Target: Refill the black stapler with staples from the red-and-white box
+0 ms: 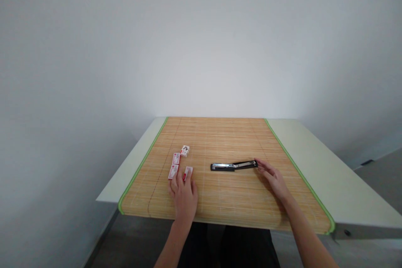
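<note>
A black stapler (222,167) lies unfolded on the bamboo mat, its metal inner parts showing. My right hand (272,178) has its fingertips around the stapler's right end. To the left, my left hand (184,199) rests low over the mat with its fingers stretched forward and somewhat apart. Under and beside its index finger is a small red-and-white box (186,172), partly covered. Two more small boxes stand in a line just beyond the fingertips, the nearer box (173,171) and the farther box (176,158). Another small box (185,150) with a dark picture sits behind them.
The bamboo mat (226,138) with green edging covers the middle of a white table (309,155) and hangs slightly over its front edge. A plain pale wall rises behind the table. My legs show below the front edge.
</note>
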Demonstrator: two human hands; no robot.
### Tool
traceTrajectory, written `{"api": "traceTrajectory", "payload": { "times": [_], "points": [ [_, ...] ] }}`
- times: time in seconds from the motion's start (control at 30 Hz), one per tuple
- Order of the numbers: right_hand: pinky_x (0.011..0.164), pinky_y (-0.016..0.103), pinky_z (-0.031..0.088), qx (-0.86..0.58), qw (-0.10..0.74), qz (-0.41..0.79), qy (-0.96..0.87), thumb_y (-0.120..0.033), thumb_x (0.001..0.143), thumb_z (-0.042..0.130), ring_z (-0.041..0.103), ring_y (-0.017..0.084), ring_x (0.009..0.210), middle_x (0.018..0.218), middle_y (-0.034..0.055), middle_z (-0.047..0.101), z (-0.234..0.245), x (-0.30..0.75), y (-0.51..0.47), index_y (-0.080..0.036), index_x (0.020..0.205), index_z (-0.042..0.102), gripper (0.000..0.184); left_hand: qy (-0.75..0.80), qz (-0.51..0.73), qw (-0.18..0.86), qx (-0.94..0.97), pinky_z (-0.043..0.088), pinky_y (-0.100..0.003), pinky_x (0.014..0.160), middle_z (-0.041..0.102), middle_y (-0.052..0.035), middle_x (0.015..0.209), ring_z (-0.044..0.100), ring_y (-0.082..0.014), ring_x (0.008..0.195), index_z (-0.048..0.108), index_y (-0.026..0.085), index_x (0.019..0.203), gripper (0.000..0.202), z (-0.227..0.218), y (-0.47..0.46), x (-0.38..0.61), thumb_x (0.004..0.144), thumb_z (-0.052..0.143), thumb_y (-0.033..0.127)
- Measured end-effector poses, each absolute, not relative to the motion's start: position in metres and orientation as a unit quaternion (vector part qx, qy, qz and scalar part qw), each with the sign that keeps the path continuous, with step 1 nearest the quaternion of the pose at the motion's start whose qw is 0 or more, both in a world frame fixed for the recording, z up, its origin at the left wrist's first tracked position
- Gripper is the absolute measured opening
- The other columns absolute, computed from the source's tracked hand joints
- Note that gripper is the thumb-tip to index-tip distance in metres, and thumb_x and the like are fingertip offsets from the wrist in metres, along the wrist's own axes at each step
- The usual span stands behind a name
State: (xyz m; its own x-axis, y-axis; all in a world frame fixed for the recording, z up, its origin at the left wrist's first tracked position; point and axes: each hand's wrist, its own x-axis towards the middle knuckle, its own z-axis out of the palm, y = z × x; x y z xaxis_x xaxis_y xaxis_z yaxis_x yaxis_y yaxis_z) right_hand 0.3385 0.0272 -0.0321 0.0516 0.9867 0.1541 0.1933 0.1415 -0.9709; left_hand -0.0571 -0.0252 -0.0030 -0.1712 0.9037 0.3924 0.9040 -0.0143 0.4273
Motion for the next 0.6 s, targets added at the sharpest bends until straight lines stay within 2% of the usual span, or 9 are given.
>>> {"api": "traceTrajectory", "payload": {
  "times": [0.1,0.17,0.33,0.4,0.5,0.6],
  "points": [
    [0.122,0.051,0.037,-0.523,0.508,0.394,-0.559,-0.054,0.090,0.066,0.058,0.030,0.135,0.144,0.0068,0.064,-0.033,0.338,0.027,-0.031,0.140,0.063,0.055,-0.662,-0.303,-0.061,-0.683,0.031,-0.063,0.115,0.058,-0.0084,0.145,0.048,-0.0352,0.133,0.057,0.036,0.145,0.048,-0.005,-0.039,-0.041,0.100,0.049,0.022],
    [0.121,0.051,0.037,-0.524,0.510,0.395,-0.556,-0.054,0.089,0.066,0.058,0.031,0.134,0.143,0.0073,0.065,-0.034,0.338,0.027,-0.031,0.140,0.063,0.056,-0.609,-0.295,-0.113,-0.728,0.038,-0.056,0.110,0.063,-0.0051,0.138,0.053,-0.0306,0.125,0.059,0.040,0.142,0.050,-0.003,-0.044,-0.029,0.099,0.049,0.018],
    [0.120,0.051,0.039,-0.523,0.511,0.396,-0.556,-0.055,0.087,0.068,0.060,0.030,0.132,0.141,0.0081,0.066,-0.033,0.338,0.029,-0.030,0.139,0.063,0.058,-0.445,-0.277,-0.233,-0.819,0.039,-0.048,0.112,0.064,0.0023,0.137,0.053,-0.0239,0.127,0.065,0.042,0.133,0.047,0.010,-0.032,-0.010,0.096,0.054,0.015],
    [0.119,0.050,0.039,-0.526,0.518,0.387,-0.553,-0.055,0.089,0.067,0.059,0.029,0.132,0.141,0.0084,0.066,-0.030,0.339,0.028,-0.030,0.141,0.061,0.057,-0.413,-0.272,-0.257,-0.830,0.036,-0.047,0.117,0.061,0.0032,0.142,0.050,-0.0229,0.132,0.061,0.042,0.137,0.049,0.011,-0.022,-0.014,0.095,0.058,0.018],
    [0.114,0.048,0.043,-0.545,0.541,0.342,-0.541,-0.055,0.091,0.065,0.059,0.028,0.131,0.140,0.0095,0.065,-0.025,0.341,0.020,-0.030,0.141,0.059,0.057,-0.439,-0.273,-0.268,-0.813,0.036,-0.046,0.118,0.055,-0.0005,0.148,0.047,-0.0250,0.137,0.051,0.038,0.148,0.062,0.006,-0.012,-0.029,0.089,0.070,0.027],
    [0.096,0.043,0.053,-0.602,0.553,0.254,-0.517,-0.057,0.090,0.065,0.065,0.027,0.110,0.120,0.0104,0.071,-0.024,0.333,0.003,-0.026,0.130,0.064,0.051,-0.487,-0.267,-0.255,-0.792,0.038,-0.048,0.115,0.057,-0.0053,0.143,0.049,-0.0298,0.132,0.055,0.033,0.143,0.067,0.000,-0.009,-0.042,0.082,0.080,0.041]
  ]
}}
